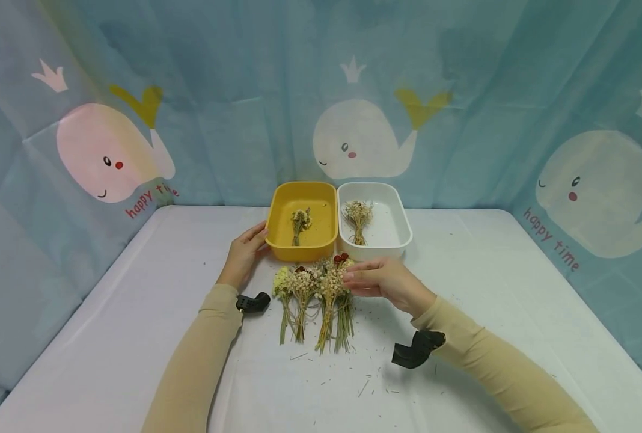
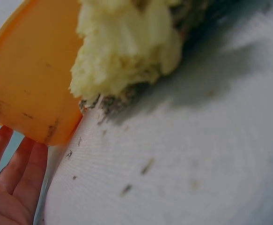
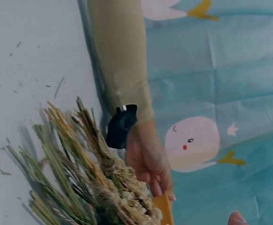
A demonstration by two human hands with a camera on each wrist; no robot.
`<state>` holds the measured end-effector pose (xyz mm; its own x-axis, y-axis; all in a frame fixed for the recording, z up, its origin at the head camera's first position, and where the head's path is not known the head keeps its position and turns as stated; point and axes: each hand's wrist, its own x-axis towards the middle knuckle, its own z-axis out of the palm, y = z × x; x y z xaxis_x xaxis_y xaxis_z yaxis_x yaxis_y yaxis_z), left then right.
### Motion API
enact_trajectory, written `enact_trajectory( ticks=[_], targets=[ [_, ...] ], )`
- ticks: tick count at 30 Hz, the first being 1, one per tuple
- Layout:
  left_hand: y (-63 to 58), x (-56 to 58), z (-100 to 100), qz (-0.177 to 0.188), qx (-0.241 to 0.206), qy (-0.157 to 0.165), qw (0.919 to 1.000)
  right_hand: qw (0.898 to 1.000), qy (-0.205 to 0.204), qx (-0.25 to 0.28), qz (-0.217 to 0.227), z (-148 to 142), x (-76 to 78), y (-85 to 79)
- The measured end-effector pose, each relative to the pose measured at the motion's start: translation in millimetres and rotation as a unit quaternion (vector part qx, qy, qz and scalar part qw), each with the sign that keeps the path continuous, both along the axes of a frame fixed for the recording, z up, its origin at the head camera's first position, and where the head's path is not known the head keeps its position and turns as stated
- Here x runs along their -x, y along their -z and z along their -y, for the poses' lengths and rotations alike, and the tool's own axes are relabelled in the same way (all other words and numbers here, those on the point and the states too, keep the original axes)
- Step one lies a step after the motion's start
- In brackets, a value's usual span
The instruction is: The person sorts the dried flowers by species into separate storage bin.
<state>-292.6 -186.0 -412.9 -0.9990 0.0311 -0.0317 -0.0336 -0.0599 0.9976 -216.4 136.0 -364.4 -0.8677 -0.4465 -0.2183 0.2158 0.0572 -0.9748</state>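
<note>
Several bunches of dried flowers lie side by side in front of two bins: a yellow-headed bunch (image 1: pixel 282 282) on the left, cream-flowered bunches (image 1: pixel 329 287) in the middle, and one with dark red heads (image 1: pixel 341 258) at the right. My left hand (image 1: pixel 243 255) rests against the left wall of the yellow bin (image 1: pixel 302 254), its fingers (image 2: pixel 29 173) fairly straight at the plastic. My right hand (image 1: pixel 388 282) hovers at the rightmost flower heads, fingers reaching left over them. In the right wrist view only a fingertip (image 3: pixel 237 218) shows, apart from the stems.
One small dried bunch (image 1: pixel 300 224) lies in the yellow bin. A cream bunch (image 1: pixel 359 216) lies in the white bin (image 1: pixel 391 249) beside it. Bits of stem (image 1: pixel 363 388) litter the white table (image 1: pixel 461 258). A blue whale-print curtain (image 1: pixel 234 150) stands behind and at the sides.
</note>
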Motion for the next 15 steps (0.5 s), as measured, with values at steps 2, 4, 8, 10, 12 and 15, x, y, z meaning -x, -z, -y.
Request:
enact_trajectory(
  ticks=[2, 4, 8, 10, 12, 15],
  targets=[
    [-0.3, -0.1, -0.1, 0.0, -0.002, 0.0, 1.0, 1.0, -0.005, -0.001, 0.006, -0.7, -1.4, 5.1],
    [-0.7, -0.2, -0.2, -0.001, -0.002, 0.0, 1.0, 1.0, -0.006, -0.002, 0.013, -0.6, -3.1, 9.4],
    [-0.8, -0.3, -0.2, 0.0, -0.002, -0.001, 1.0, 1.0, -0.013, -0.007, 0.021, 0.7, -7.0, 17.5],
    [-0.5, -0.3, 0.1, 0.0, 0.001, -0.001, 1.0, 0.999, -0.014, -0.007, 0.033, 2.1, -9.1, 21.4],
    [-0.2, -0.6, 0.4, 0.0, 0.003, -0.001, 1.0, 0.999, -0.015, -0.008, 0.045, 4.0, -10.9, 25.1],
    [-0.4, -1.3, 0.3, 0.001, 0.003, -0.002, 1.0, 0.998, -0.014, -0.006, 0.058, 6.8, -12.2, 29.4]
  ],
)
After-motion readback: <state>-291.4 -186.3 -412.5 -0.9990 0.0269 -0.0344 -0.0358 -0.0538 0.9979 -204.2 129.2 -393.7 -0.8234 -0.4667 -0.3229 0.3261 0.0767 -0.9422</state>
